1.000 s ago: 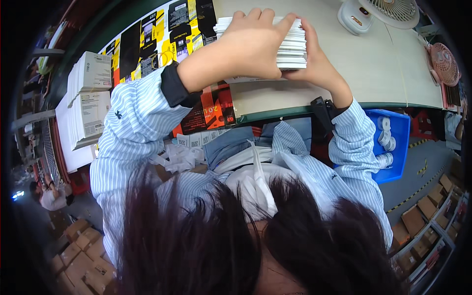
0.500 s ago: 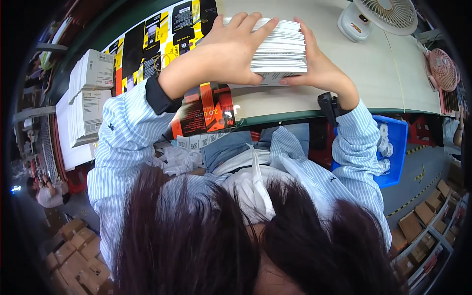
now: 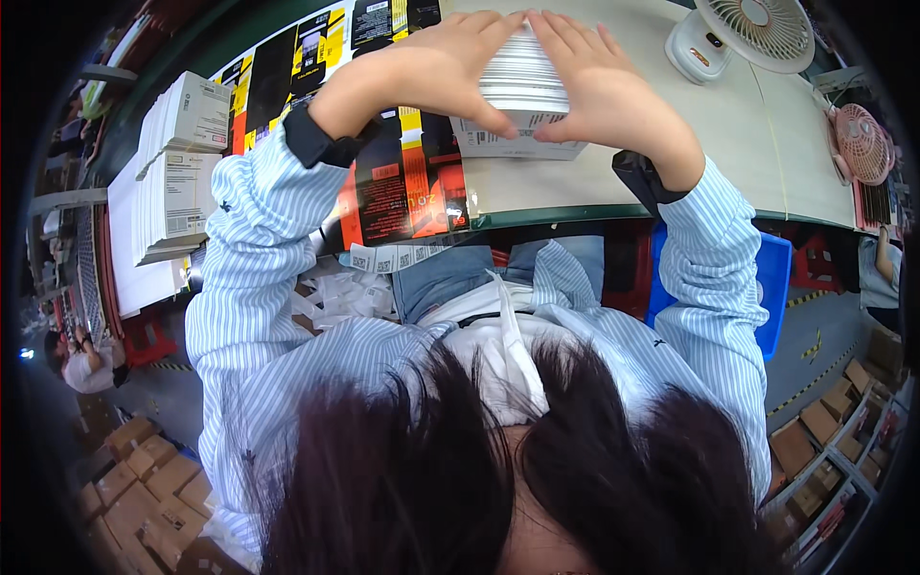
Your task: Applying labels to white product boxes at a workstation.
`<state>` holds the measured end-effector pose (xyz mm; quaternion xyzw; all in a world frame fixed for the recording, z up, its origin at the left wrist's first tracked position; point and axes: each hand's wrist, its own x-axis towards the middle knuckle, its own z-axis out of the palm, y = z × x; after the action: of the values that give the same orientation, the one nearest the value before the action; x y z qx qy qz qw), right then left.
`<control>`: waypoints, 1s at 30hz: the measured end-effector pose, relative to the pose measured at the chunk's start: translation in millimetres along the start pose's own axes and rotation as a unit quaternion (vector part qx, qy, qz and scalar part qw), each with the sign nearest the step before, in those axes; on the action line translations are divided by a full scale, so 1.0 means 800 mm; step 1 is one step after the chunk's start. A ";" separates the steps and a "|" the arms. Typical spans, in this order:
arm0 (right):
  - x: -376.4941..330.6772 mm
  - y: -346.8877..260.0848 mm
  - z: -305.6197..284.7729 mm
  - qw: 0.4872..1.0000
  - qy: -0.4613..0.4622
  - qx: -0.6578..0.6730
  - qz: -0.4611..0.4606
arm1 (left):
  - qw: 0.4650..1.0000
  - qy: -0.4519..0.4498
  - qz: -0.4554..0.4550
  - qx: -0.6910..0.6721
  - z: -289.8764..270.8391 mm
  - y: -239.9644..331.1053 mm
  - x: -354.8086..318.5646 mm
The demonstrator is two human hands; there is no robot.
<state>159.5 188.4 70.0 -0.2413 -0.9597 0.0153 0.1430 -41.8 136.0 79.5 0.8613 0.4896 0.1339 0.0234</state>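
Observation:
A thick stack of white printed leaflets [image 3: 523, 81] stands on the table in front of me, edges turned up toward me. My left hand [image 3: 443, 75] presses on its left side, thumb at the near face. From the other side my right hand [image 3: 606, 94] holds it, with its thumb also on the near face. The fingertips of both hands come close together at the far top of the stack. Left of my left forearm stand more piles of white leaflets [image 3: 182, 192]. Under that forearm lie black, yellow and orange printed sheets [image 3: 402, 196].
A white fan [image 3: 698, 46] stands at the far right, a pink fan [image 3: 862, 144] beyond it. Below the table edge are a blue bin [image 3: 778, 287] and a strip of white labels [image 3: 398, 258]. Cardboard boxes [image 3: 153, 479] lie on the floor.
My hands have slid toward the top of the stack and their fingertips have come together. The stack's near face now shows more. The view has shifted slightly.

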 end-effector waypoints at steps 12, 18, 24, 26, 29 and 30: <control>0.059 0.012 -0.039 0.983 -0.179 0.014 -0.028 | 0.998 0.011 -0.040 -0.053 -0.010 -0.011 0.005; 0.053 0.009 -0.076 0.984 -0.154 0.046 -0.072 | 0.995 0.045 0.007 -0.088 -0.036 -0.006 -0.006; 0.038 0.009 -0.031 0.991 -0.115 0.044 -0.053 | 0.980 0.148 0.008 -0.130 0.014 -0.004 -0.018; 0.030 0.013 -0.019 0.994 -0.047 0.045 -0.091 | 0.966 0.188 0.007 -0.175 0.029 -0.006 -0.027; 0.018 0.014 -0.012 0.996 -0.030 0.034 -0.083 | 0.949 0.223 -0.022 -0.222 0.047 -0.002 -0.046; 0.016 0.013 -0.013 0.996 -0.027 0.029 -0.081 | 0.943 0.229 -0.040 -0.237 0.051 -0.001 -0.052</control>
<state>156.6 203.3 82.4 -0.1583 -0.9787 0.0385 0.1248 -52.3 105.0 31.4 0.7566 0.4703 0.4383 0.1191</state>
